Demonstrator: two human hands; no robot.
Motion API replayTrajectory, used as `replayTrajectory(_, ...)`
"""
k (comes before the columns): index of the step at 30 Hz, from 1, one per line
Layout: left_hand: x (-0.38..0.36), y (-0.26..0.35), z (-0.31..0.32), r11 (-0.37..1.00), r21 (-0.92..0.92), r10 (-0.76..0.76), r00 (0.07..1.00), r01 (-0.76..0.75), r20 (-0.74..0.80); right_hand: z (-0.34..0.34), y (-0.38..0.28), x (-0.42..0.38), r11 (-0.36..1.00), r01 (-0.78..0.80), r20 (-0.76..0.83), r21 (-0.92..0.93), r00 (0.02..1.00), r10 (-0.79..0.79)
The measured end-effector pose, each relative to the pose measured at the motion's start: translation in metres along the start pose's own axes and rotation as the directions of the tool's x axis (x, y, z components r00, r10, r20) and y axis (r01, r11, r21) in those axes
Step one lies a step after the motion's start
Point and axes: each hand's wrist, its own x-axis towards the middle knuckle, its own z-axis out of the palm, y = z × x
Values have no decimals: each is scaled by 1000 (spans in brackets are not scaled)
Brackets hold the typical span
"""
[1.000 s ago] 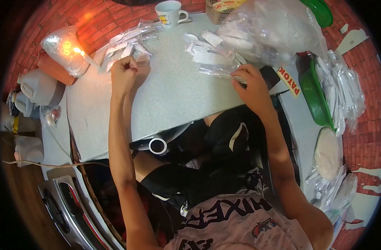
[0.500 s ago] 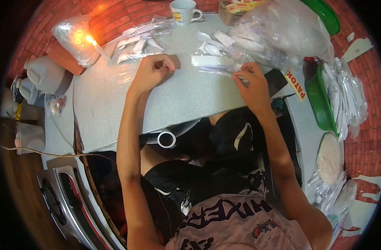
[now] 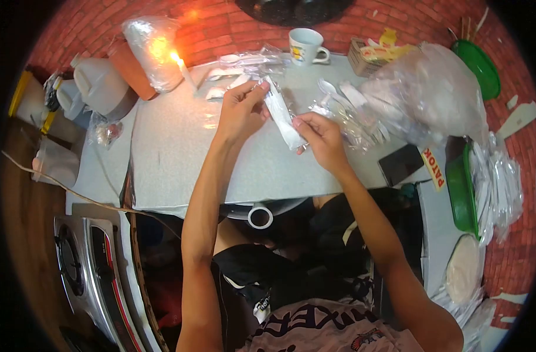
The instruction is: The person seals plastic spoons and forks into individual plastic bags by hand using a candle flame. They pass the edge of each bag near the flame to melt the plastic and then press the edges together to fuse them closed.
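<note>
Between my hands, above the table [image 3: 180,167], is a clear plastic packet [image 3: 282,115] with something white inside, perhaps wrapped plastic cutlery. My left hand [image 3: 243,110] pinches its upper end. My right hand [image 3: 324,141] grips the lower end with thumb and fingers. Behind my left hand lie several clear packets with white plastic spoons [image 3: 236,58]. To the right of my right hand is a loose group of similar packets [image 3: 356,126], with a white spoon [image 3: 326,87] showing at its far side.
A lit candle [image 3: 187,75] burns at the back left, close to a plastic-wrapped bundle [image 3: 153,50]. A mug [image 3: 306,48] and a large clear bag [image 3: 435,88] stand at the back. On the right are a dark phone [image 3: 402,165] and a green basket [image 3: 460,188]; a stove [image 3: 95,264] sits lower left.
My right hand has brought a packet from the right group toward the middle, and my left hand has closed on its other end. The view has shifted, uncovering the phone.
</note>
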Motion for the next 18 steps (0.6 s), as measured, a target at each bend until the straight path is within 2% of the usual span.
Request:
replayTrajectory(3,1,4,-6,996,83,-26,997,33,-76,5,11,5,998,-17,25,-62,1000,19)
replayTrajectory(5,1,3,-7,996,72,-53,994,60,-95,5,16,2,997,1,16,-77,1000,0)
replayTrajectory(10,-2,3,-1,975,200,-88,995,95,-43,3,16,1,987,41,-39,-152,998,-47)
replayTrajectory(12,-3,1,2,980,167,-104,993,111,-53,6,11,-1,997,11,-2,-80,1000,-11)
replayTrajectory(16,-1,-4,3,993,46,-105,993,107,-55,6,12,-1,994,-21,13,-106,1000,22)
replayTrajectory(18,-2,0,5,993,6,-114,992,115,-48,6,11,0,998,-28,29,-59,999,30)
